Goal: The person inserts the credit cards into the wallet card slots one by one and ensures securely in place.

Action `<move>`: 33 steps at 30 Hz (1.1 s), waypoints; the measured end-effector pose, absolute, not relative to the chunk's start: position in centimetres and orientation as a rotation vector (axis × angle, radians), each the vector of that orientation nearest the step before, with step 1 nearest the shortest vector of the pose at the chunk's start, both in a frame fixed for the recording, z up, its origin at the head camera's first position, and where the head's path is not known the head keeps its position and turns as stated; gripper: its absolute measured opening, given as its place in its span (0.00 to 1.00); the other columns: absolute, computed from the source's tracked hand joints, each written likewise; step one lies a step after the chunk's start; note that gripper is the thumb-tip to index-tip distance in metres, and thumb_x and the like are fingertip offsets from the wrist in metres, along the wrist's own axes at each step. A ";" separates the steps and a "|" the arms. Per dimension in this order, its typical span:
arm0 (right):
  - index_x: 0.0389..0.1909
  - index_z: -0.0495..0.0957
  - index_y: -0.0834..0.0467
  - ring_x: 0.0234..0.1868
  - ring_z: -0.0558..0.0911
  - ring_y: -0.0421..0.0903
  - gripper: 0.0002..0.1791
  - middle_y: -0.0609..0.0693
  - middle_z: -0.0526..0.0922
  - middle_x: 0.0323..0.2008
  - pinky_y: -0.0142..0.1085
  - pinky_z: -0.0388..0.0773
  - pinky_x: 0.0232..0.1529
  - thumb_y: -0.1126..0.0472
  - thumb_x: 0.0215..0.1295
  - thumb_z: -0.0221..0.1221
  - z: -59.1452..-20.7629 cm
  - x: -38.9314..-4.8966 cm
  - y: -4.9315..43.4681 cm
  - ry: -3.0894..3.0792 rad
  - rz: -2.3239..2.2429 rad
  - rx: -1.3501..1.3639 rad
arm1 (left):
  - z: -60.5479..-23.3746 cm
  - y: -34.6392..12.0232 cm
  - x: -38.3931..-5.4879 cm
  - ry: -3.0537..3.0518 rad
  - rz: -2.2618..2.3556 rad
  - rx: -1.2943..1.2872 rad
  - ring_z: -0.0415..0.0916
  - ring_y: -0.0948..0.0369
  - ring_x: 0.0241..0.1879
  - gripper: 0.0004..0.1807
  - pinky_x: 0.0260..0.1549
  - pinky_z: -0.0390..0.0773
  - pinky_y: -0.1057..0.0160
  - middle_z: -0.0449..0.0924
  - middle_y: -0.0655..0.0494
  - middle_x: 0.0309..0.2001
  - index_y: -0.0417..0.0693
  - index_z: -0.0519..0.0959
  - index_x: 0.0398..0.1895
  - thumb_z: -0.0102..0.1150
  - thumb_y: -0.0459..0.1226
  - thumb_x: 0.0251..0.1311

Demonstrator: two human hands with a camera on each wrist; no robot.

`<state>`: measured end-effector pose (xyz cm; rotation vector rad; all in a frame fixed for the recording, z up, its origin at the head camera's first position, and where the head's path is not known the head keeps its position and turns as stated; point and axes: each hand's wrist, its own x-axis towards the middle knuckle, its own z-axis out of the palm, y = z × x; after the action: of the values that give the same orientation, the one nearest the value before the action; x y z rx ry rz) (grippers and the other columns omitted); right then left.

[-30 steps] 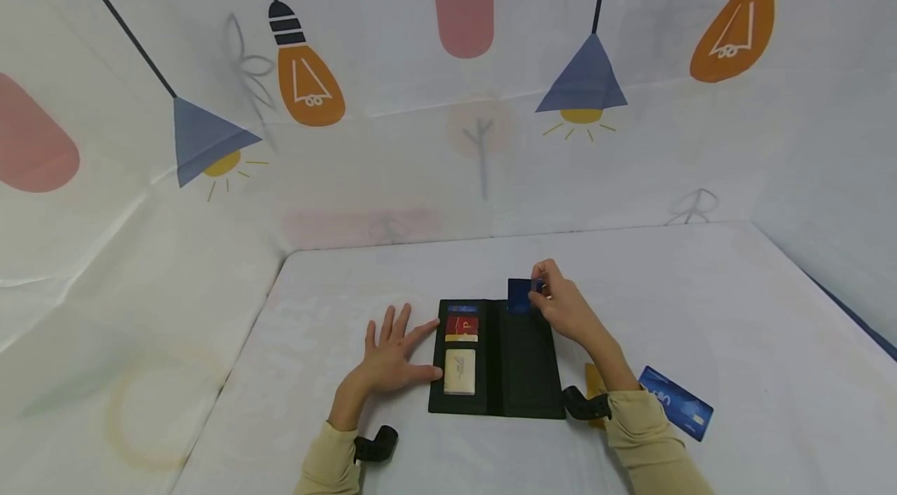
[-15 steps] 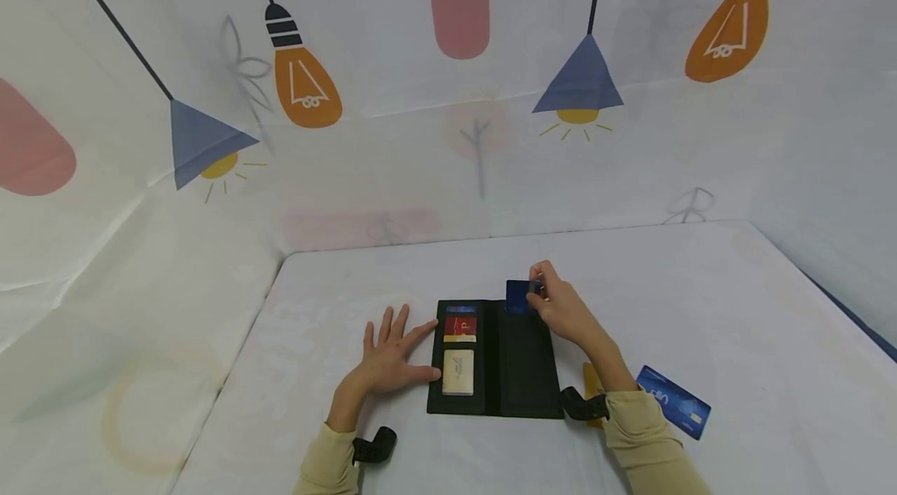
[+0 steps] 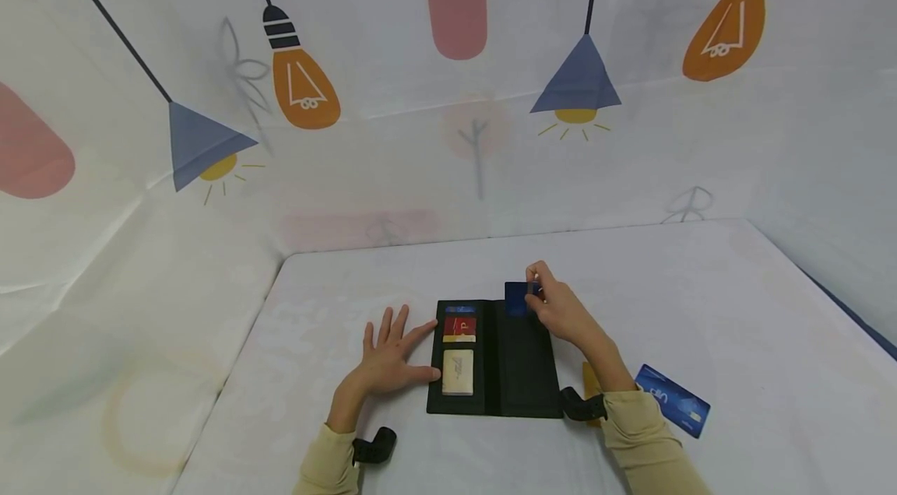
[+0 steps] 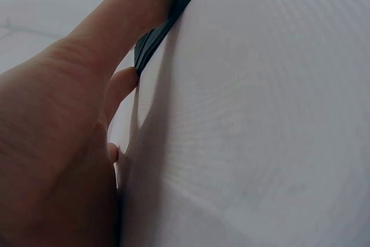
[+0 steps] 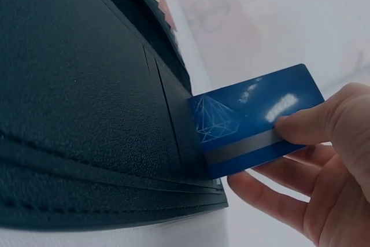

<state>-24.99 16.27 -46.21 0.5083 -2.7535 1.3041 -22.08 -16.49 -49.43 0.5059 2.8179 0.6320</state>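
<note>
A dark wallet [image 3: 529, 370] lies unfolded on the table, with several cards in the slots of its left half. My right hand [image 3: 561, 312] pinches a blue card [image 5: 254, 117] between thumb and fingers at the wallet's top right edge. In the right wrist view the card's far end meets the wallet near a slit in the leather; whether it is inside the slit I cannot tell. My left hand [image 3: 385, 363] lies with fingers spread, its thumb and index fingertip touching the wallet's left edge. The left wrist view shows that thumb [image 4: 133, 15] against the wallet's edge.
A lighter blue bank card [image 3: 674, 400] lies on the white table [image 3: 757, 308] right of the wallet, beside the right sleeve. A yellow card [image 3: 591, 382] is partly hidden under the right forearm. A white printed cloth wall [image 3: 392, 176] stands behind the table.
The head view has shifted slightly. The right hand and its blue card have barely moved relative to the wallet, and the left hand keeps its place.
</note>
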 end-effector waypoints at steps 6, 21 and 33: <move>0.48 0.58 0.54 0.28 0.75 0.46 0.17 0.59 0.77 0.38 0.35 0.70 0.24 0.71 0.69 0.54 -46.5 -25.1 16.3 -2.739 1.253 0.509 | -49.4 -16.5 -22.0 2.818 0.649 0.527 0.26 0.40 0.77 0.45 0.68 0.25 0.32 0.37 0.41 0.80 0.65 0.63 0.74 0.64 0.63 0.53; 0.48 0.60 0.53 0.29 0.77 0.47 0.17 0.61 0.78 0.41 0.37 0.71 0.24 0.72 0.67 0.55 -46.9 -25.5 16.2 -2.687 1.272 0.486 | -49.4 -16.5 -22.1 2.815 0.623 0.508 0.24 0.42 0.78 0.44 0.68 0.24 0.33 0.36 0.43 0.80 0.66 0.63 0.75 0.64 0.63 0.54; 0.51 0.61 0.54 0.34 0.81 0.51 0.17 0.59 0.78 0.37 0.38 0.72 0.27 0.70 0.68 0.55 -47.1 -25.8 16.1 -2.688 1.279 0.411 | -49.4 -16.4 -22.2 2.815 0.619 0.510 0.25 0.41 0.78 0.45 0.68 0.24 0.33 0.37 0.42 0.80 0.66 0.63 0.75 0.64 0.63 0.54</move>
<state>-25.78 16.11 -47.15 0.4108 -2.6880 1.2790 -22.16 -16.35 -49.41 0.5105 2.8151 0.6189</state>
